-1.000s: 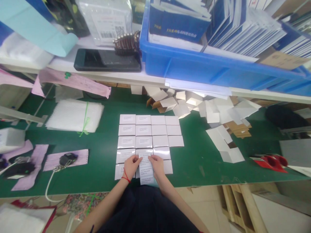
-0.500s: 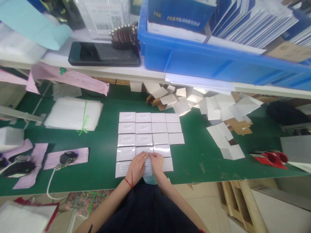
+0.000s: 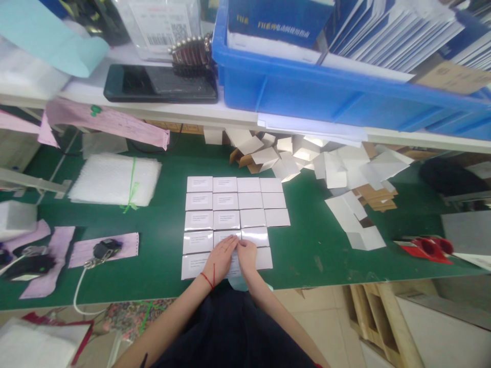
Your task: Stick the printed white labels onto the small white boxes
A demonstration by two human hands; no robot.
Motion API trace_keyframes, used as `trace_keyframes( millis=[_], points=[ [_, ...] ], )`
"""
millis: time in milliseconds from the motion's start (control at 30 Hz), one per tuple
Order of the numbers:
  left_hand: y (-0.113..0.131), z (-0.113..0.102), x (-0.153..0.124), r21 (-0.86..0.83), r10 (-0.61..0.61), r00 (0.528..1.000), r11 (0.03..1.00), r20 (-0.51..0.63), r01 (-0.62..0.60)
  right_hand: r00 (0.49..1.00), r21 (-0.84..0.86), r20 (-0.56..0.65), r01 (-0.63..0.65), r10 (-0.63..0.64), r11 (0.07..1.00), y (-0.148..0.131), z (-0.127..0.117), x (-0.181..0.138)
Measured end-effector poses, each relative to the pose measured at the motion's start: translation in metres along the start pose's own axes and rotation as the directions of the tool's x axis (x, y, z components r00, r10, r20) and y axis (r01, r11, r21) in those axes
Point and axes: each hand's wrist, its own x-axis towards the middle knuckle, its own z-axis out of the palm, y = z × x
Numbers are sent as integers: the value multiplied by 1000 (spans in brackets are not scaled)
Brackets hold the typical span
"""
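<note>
Small white boxes (image 3: 250, 217) lie in close rows on the green table. The two left columns carry printed labels (image 3: 200, 220); the boxes to the right have plain tops. My left hand (image 3: 221, 260) lies with its fingers stretched flat over a box in the second column, near the front. Close beside it, my right hand (image 3: 247, 254) has its fingers curled and pressed together at the same box's edge. What they pinch is hidden. A pale blue-green sheet (image 3: 238, 284) shows under my wrists at the table's front edge.
Unfolded white cartons (image 3: 337, 168) are heaped at the back right. Red-handled scissors (image 3: 429, 249) lie at the right. Bubble-wrap sheets (image 3: 115, 179) and a black device on pink paper (image 3: 107, 249) are left. A shelf above holds a phone (image 3: 159, 84) and a blue bin (image 3: 326, 97).
My left hand has shifted slightly forward and right, its fingers lying flatter over the label. My right hand has moved little. The view has shifted a bit.
</note>
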Motion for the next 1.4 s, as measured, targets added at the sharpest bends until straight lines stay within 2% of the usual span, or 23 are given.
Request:
trace_keyframes(
  millis=[133,267,400,500,567,633,700,733,800,833,867,933,1033,1167,1267,1400],
  points=[
    [-5,-4,1,70,-17,1000,997,16,16,1000,11,-3,2,-2,1000,1,0,0],
    [-17,-17,-18,162,-115,993,980,8,113,999,74,14,-51,50,996,4,2,2],
    [-25,-22,-30,177,-144,990,974,7,141,995,239,77,-87,70,967,11,2,-5],
    [-24,-20,-30,126,-167,986,978,-18,168,955,424,279,-217,102,879,22,-3,-18],
    [-18,-19,-32,57,-199,978,978,-60,203,905,444,410,-310,117,841,31,-10,-31],
    [-8,-19,-37,-54,-271,956,962,-111,267,878,433,462,-346,125,832,40,-17,-43],
    [5,-21,-43,-226,-425,894,893,-144,389,886,476,453,-331,96,814,46,-23,-54],
    [11,-22,-45,-329,-526,840,823,-135,463,893,516,445,-316,66,796,47,-25,-58],
    [21,-24,-48,-522,-694,720,625,-29,581,893,574,450,-304,17,760,46,-27,-65],
    [24,-25,-48,-592,-734,678,526,48,611,887,585,461,-314,11,748,44,-27,-67],
    [26,-26,-48,-638,-747,655,449,117,626,881,590,473,-329,14,737,42,-26,-68],
    [29,-28,-46,-679,-734,649,374,200,632,882,603,471,-352,37,716,37,-25,-69],
    [33,-30,-44,-697,-736,635,328,235,638,906,634,418,-347,71,691,32,-23,-70],
    [38,-32,-43,-739,-712,621,216,329,639,897,603,433,-358,84,713,32,-21,-71],
    [39,-32,-42,-715,-681,640,242,357,656,895,602,437,-363,86,711,35,-19,-71],
    [35,-29,-41,-633,-676,651,345,345,693,930,601,321,-345,178,720,40,-12,-68]
  ],
)
